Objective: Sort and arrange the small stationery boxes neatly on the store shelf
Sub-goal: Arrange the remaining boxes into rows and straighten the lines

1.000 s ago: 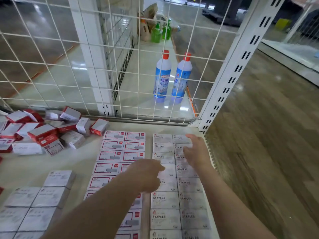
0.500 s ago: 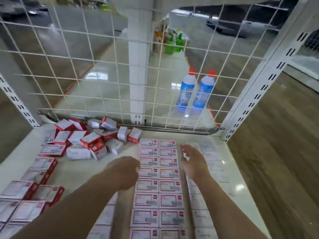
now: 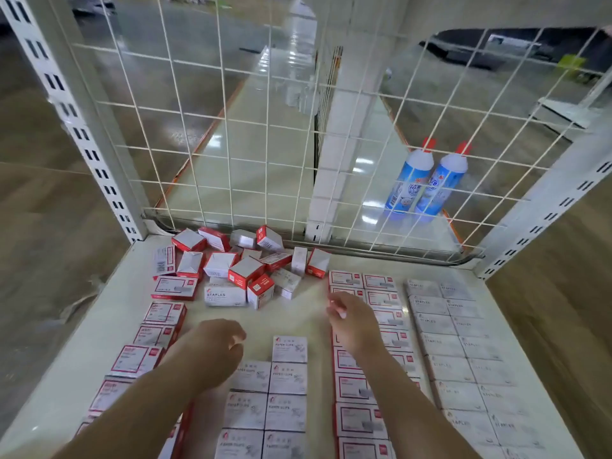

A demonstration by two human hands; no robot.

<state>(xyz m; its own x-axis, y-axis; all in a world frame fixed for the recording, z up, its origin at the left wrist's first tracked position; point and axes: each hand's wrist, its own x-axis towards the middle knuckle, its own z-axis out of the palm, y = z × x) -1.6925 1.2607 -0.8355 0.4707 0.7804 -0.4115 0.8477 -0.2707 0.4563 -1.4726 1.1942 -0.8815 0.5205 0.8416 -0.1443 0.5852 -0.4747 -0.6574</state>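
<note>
Shelf (image 3: 298, 313) first: a pale, smooth board under both hands, with a wire grid (image 3: 265, 144) standing at its back edge, well beyond the fingertips. Its gloss suggests cardboard will slide on it easily, so boxes can probably be nudged into line and need no lifting.

Rows come next. To the right of the right hand (image 3: 356, 326) lie the white staple rows (image 3: 463, 356), flat and edge to edge; directly under that hand and wrist run the red-edged rows (image 3: 381, 313). Between the two forearms sit the paper-clip rows (image 3: 284, 392), and outside the left hand (image 3: 215, 352) a looser red column (image 3: 155, 336) runs toward the camera.

Ahead of both hands, against the grid, is the pile (image 3: 238, 263) of unsorted boxes, tipped on sides and ends, some leaning on each other. At its near edge a white staples box (image 3: 225, 294) lies flat, just beyond the left fingers.

These are small card cartons, likely stiff at the corners, soft on the broad faces, and heavier than they look if full. Pinching across the two long sides should hold best; squeezing the flap ends risks popping them open.

Left hand hangs with fingers loosely curled, holding nothing. Right hand reaches forward, fingers bent downward; something pale shows at the fingertips, too blurred to say whether it is pinched.
</note>
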